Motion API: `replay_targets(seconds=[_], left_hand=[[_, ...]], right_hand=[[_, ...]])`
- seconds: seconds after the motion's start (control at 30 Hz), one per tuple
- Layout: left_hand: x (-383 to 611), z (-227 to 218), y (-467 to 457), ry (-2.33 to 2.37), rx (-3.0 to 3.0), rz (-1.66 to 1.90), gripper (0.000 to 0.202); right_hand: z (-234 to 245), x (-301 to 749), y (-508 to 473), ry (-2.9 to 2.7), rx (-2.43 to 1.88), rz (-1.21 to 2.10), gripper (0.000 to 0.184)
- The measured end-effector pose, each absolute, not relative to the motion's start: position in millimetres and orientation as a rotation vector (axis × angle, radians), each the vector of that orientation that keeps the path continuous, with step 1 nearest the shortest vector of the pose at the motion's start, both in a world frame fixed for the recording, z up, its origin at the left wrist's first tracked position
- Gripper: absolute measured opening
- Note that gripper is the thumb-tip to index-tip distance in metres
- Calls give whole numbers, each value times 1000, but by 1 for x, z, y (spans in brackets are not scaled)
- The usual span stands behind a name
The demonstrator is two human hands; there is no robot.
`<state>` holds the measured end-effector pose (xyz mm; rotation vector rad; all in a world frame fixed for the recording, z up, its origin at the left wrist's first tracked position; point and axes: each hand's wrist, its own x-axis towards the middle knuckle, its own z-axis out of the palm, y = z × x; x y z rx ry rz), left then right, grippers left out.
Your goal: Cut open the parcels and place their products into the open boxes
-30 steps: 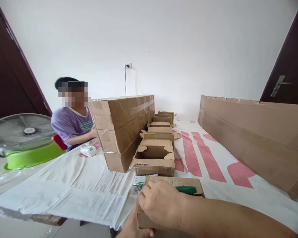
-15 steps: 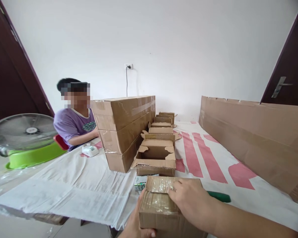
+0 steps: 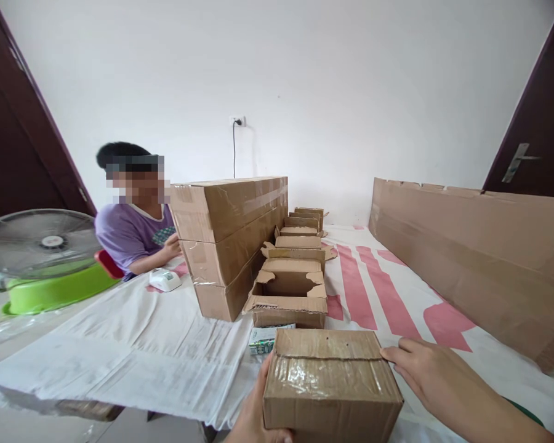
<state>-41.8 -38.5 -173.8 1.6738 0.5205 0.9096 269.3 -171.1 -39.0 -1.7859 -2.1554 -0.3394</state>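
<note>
A small cardboard box with clear tape across its top sits at the table's near edge, right in front of me. My left hand grips its left side from below, thumb up along the wall. To the right of the box lies my right hand, its fingers stretched out and the fingertips at the box's upper right corner. A sliver of a green tool shows on the cloth beneath my right forearm. Just behind the box lies a small green and white carton.
A row of open small boxes runs away from me beside a stack of three long boxes. A long cardboard box lines the right. A person in a purple shirt sits at the left, near a white device, fan and green basin.
My right hand has slid from the box's top across to its right side, with the green tool going right with it. The taped top is now uncovered.
</note>
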Motion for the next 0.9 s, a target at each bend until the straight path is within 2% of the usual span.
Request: replay_targets(seconds=[0.3,0.67,0.77,0.9], left_hand=[[-47,-209,-22,484,1769,926,131],[-53,-234,-13,489,1819,945,127],[-54,-236,-12,501,1823,940,129],[-51,-220,-20,498,1815,925,128]], right_hand=[[-63,299,-163,-2068,-1699,-45,28],[-130,322,-165,-2200,-1951,-70,33],[-128,321,-161,-2116,-1885,-100,27],[-99,301,-160,-1925,-1634,-193,20]])
